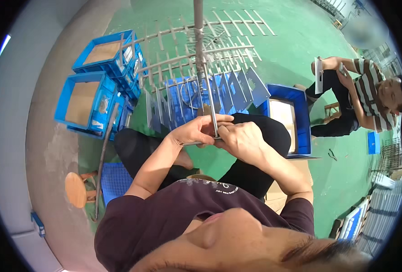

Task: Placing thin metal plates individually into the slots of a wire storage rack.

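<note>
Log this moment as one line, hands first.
left hand: at thin metal rod, lower part | right hand: curled there too | ahead: rack, grey panels | right: blue crate, seated co-worker

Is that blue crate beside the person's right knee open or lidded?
Open: no lid covers the blue crate; its rim is exposed and pale flat material shows between its walls.
</note>
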Action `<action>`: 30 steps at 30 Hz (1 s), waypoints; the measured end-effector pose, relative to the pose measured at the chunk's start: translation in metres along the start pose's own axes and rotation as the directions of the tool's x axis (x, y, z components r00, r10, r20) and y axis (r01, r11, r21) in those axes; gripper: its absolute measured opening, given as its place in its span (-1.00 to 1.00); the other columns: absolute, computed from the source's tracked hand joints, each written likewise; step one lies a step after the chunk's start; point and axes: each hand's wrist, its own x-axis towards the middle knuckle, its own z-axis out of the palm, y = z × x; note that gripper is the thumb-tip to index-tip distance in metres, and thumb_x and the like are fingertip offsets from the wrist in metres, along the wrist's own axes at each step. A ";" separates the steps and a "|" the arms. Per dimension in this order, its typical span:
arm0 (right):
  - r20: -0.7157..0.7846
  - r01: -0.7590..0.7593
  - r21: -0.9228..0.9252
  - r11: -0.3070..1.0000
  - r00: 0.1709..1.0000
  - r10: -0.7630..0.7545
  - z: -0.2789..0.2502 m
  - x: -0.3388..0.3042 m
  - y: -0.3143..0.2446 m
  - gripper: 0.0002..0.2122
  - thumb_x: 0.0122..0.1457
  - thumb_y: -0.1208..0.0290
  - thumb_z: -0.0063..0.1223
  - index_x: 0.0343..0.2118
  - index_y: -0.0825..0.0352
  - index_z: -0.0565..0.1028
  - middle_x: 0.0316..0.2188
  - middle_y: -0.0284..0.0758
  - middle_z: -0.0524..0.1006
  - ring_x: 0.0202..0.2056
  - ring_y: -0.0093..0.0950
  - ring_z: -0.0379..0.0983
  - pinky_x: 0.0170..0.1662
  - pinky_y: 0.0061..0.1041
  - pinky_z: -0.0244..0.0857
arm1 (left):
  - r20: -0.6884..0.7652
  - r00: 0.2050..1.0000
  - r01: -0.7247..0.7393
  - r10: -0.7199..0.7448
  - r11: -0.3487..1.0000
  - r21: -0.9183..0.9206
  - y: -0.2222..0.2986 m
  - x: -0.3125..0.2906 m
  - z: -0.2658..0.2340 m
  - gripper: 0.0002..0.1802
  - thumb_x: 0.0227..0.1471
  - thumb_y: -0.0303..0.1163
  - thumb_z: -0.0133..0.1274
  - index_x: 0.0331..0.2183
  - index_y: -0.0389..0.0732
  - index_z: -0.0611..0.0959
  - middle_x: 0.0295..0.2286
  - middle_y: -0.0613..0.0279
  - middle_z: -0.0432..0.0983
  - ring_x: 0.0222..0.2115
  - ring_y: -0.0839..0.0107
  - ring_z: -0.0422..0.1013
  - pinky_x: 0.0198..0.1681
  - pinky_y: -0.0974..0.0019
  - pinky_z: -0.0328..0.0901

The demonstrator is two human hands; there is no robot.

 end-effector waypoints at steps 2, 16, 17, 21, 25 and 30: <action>-0.046 0.024 0.014 1.000 0.999 -0.023 -0.001 -0.002 -0.002 -0.80 -0.07 0.29 0.11 -0.52 0.26 0.34 -0.65 -0.37 0.43 -0.67 -0.40 0.40 -0.63 -0.51 0.20 | -0.007 1.000 -0.003 0.004 1.000 0.015 0.003 -0.002 0.006 -0.10 -0.31 -0.71 0.09 0.14 -0.28 0.14 0.01 0.08 0.26 -0.02 0.28 0.27 0.03 0.33 0.20; -0.458 -0.358 -0.017 0.934 0.833 0.311 -0.035 -0.086 -0.049 -0.88 -0.10 0.44 0.11 -0.54 0.28 0.38 -0.72 -0.37 0.36 -0.73 -0.42 0.25 -0.63 -0.50 0.13 | 0.248 0.961 0.027 -0.122 0.934 0.355 0.014 0.020 0.094 -0.33 -0.15 -0.49 0.06 0.06 -0.29 0.29 -0.08 0.09 0.35 -0.16 0.34 0.35 -0.08 0.34 0.25; -0.465 -0.388 -0.025 0.921 0.821 0.333 -0.041 -0.099 -0.052 -0.88 -0.10 0.44 0.11 -0.54 0.28 0.38 -0.72 -0.37 0.36 -0.73 -0.42 0.25 -0.63 -0.50 0.13 | 0.278 0.951 0.031 -0.137 0.934 0.355 0.021 0.024 0.095 -0.33 -0.15 -0.49 0.06 0.06 -0.29 0.29 -0.08 0.09 0.35 -0.16 0.34 0.35 -0.08 0.34 0.25; -0.498 -0.699 0.111 0.706 0.576 0.648 -0.057 -0.148 -0.055 -0.89 0.00 0.43 0.02 -0.55 0.34 0.43 -0.77 -0.36 0.31 -0.74 -0.44 0.16 -0.63 -0.53 0.09 | -0.088 0.840 -0.376 0.535 0.691 0.617 0.055 0.008 0.078 -0.61 -0.06 -0.44 0.02 -0.12 -0.30 0.50 -0.18 0.14 0.46 -0.20 0.42 0.37 -0.11 0.42 0.23; -0.467 -0.833 0.335 0.441 0.260 0.845 -0.043 -0.215 -0.037 -0.82 0.06 0.39 -0.05 -0.57 0.37 0.45 -0.79 -0.34 0.29 -0.74 -0.45 0.13 -0.62 -0.55 0.09 | -0.121 0.195 -0.024 0.973 0.128 0.992 0.119 -0.026 0.003 -0.69 0.01 -0.49 -0.04 -0.14 -0.29 0.50 -0.21 0.19 0.46 -0.26 0.47 0.38 -0.13 0.45 0.25; 0.053 -0.675 0.737 0.028 0.099 0.994 0.069 -0.286 -0.010 -0.74 0.06 0.33 -0.08 -0.63 0.40 0.47 -0.78 -0.25 0.33 -0.72 -0.37 0.22 -0.58 -0.47 0.16 | -0.518 -0.091 0.093 0.850 0.525 0.846 0.189 -0.096 -0.094 -0.57 0.06 -0.22 -0.03 -0.07 -0.25 0.44 -0.15 0.12 0.41 -0.17 0.34 0.36 -0.05 0.40 0.19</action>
